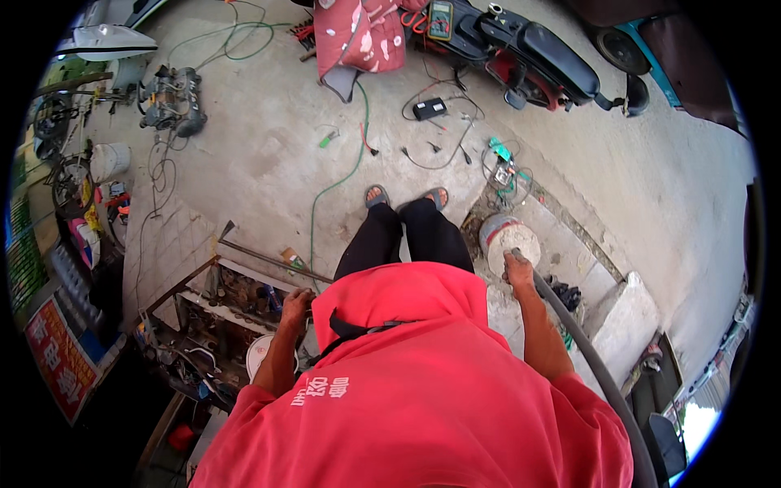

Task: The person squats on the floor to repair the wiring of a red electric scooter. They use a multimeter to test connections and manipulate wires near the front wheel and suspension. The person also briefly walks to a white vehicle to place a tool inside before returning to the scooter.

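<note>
My right hand (517, 267) is closed on a long dark grey hose (569, 320), which runs back past my forearm toward the lower right edge. Beneath that hand is a round bucket with a pale, dirty top (500, 236). My left hand (295, 302) hangs by my left hip with curled fingers; whatever it may hold is too small to tell. Beside it stands a cluttered rack of tools and parts (229, 302), with a long bar (262, 255) along its far side. My sandalled feet (377, 195) are on the concrete floor (268, 154).
An air compressor (171, 102), bicycles (69, 183) and a white bucket (109, 161) are at left. A scooter (533, 57) with a meter (440, 20) and a pink padded cover (358, 45) are ahead. Cables, a black charger (429, 108) and a stone step (626, 325) lie around.
</note>
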`<control>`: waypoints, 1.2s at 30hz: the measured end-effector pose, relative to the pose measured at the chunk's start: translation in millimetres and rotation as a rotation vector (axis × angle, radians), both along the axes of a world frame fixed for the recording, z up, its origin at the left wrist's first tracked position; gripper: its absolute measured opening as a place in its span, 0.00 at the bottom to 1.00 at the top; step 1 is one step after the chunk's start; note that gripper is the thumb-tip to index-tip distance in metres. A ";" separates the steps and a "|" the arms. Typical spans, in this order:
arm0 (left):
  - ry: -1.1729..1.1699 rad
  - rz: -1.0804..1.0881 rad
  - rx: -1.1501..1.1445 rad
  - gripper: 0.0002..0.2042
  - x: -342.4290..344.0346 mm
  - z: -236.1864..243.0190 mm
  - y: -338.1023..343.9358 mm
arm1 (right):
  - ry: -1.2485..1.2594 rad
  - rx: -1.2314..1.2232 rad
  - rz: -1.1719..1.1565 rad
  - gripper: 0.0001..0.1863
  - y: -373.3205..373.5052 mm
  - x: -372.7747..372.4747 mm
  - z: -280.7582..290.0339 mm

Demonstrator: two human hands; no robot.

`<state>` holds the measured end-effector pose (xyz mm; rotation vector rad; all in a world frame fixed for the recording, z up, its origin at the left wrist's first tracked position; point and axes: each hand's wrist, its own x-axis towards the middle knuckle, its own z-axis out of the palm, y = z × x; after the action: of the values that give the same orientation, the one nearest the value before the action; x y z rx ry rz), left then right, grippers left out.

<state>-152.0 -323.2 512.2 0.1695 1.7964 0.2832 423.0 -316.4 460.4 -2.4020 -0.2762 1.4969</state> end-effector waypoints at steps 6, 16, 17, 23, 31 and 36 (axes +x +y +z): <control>-0.034 0.042 -0.040 0.16 -28.1 -11.8 -28.0 | 0.030 -0.139 0.018 0.16 -15.3 -18.1 34.3; 0.115 0.272 0.023 0.15 -10.8 -1.8 -43.9 | 0.101 -0.181 0.181 0.13 13.2 21.1 -11.1; 0.083 0.267 -0.003 0.16 -4.7 -4.6 -57.6 | 0.112 -0.151 0.217 0.13 14.2 36.5 -20.1; 0.058 0.366 -0.096 0.17 66.3 2.2 -131.3 | 0.108 -0.158 0.320 0.11 84.0 58.0 -5.6; 0.111 0.487 -0.108 0.14 117.1 12.1 -177.7 | 0.164 -0.171 0.484 0.11 129.8 67.8 -30.9; 0.103 0.573 -0.070 0.14 133.6 11.4 -199.0 | 0.177 -0.146 0.573 0.10 164.9 45.7 -25.6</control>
<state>-18.3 -522.2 523.6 -0.3950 1.9262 0.6244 468.8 -151.6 434.7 -2.3934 -0.9029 2.0138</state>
